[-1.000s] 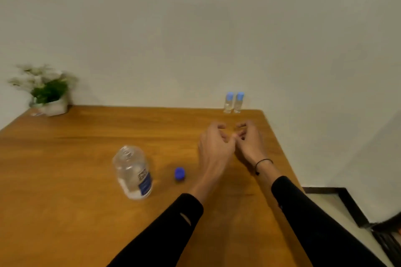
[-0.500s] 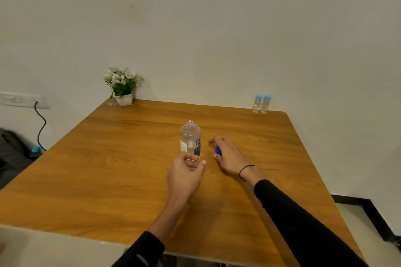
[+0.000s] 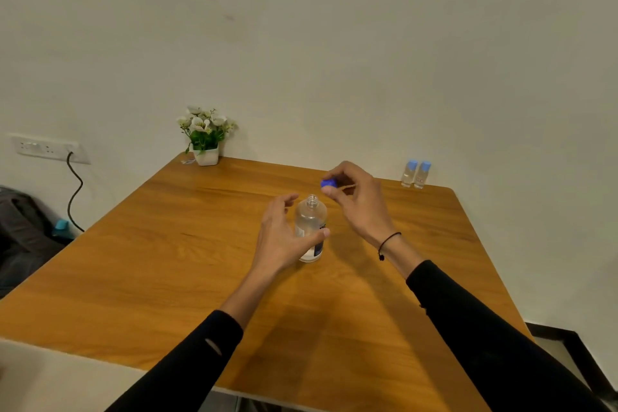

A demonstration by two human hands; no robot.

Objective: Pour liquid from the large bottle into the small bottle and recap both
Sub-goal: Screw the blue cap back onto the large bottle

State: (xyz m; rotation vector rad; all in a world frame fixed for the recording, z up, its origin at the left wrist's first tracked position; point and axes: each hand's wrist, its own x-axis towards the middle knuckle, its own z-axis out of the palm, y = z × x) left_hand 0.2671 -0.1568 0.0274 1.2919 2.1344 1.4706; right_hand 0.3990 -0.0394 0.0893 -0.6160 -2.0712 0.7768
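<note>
The large clear bottle [image 3: 311, 227] stands upright and uncapped in the middle of the wooden table [image 3: 167, 244]. My left hand [image 3: 281, 237] curls round its left side, thumb across the front. My right hand [image 3: 357, 201] pinches the blue cap [image 3: 328, 183] just above and to the right of the bottle's open neck. Two small bottles [image 3: 415, 174] with light blue caps stand side by side at the table's far right edge, near the wall.
A white pot with flowers [image 3: 204, 139] sits at the table's far left corner. A wall socket [image 3: 46, 148] with a black cable is on the left wall. A dark bag [image 3: 20, 231] lies on the floor at left.
My right hand has lifted the blue cap off the table and brought it up beside the bottle's neck. My left hand has wrapped further round the bottle.
</note>
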